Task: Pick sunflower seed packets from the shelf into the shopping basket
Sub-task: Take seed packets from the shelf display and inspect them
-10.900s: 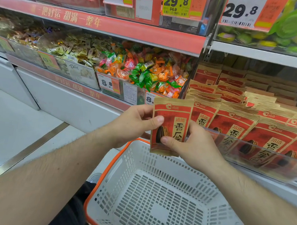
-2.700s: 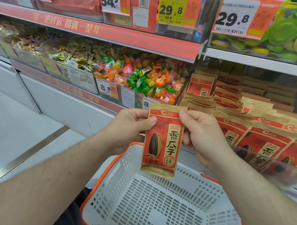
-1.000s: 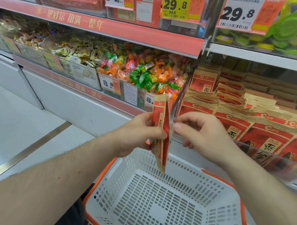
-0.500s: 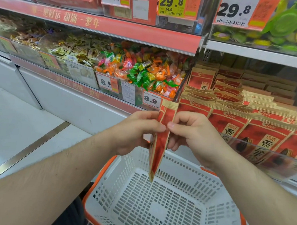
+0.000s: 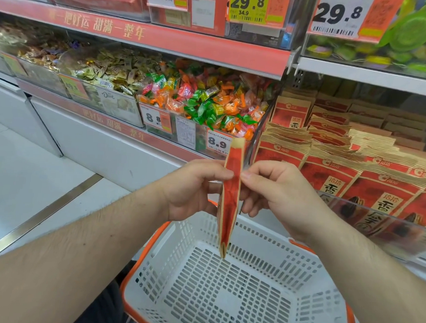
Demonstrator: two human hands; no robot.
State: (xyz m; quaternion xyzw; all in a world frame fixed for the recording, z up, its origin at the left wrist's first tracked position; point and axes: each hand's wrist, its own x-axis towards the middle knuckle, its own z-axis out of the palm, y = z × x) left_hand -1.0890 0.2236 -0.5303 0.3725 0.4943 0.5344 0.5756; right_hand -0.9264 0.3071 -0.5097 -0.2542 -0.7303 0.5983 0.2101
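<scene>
A red-and-tan sunflower seed packet [image 5: 230, 196], seen edge-on and upright, is pinched between the left hand [image 5: 193, 189] and the right hand [image 5: 276, 196]. It is held above the empty white slotted plastic shopping basket with orange rim [image 5: 225, 296], its lower end over the basket's far wall. Matching packets [image 5: 353, 167] are ranked on the shelf beyond and right of the basket.

seed packet [image 5: 230, 194] turned edge-on since earlier, still over basket [image 5: 225, 296]

The white basket [image 5: 237, 296] is sitting open-topped with nothing lying inside, leaving free room straight down. A clear guard panel [image 5: 380, 224] is fencing the front of the seed packets [image 5: 367, 182] on the shelf, so they are lying open only from above, under the upper shelf edge [image 5: 372, 74]. The divider [image 5: 259, 129] is walling off the candy bin [image 5: 209, 105].
</scene>
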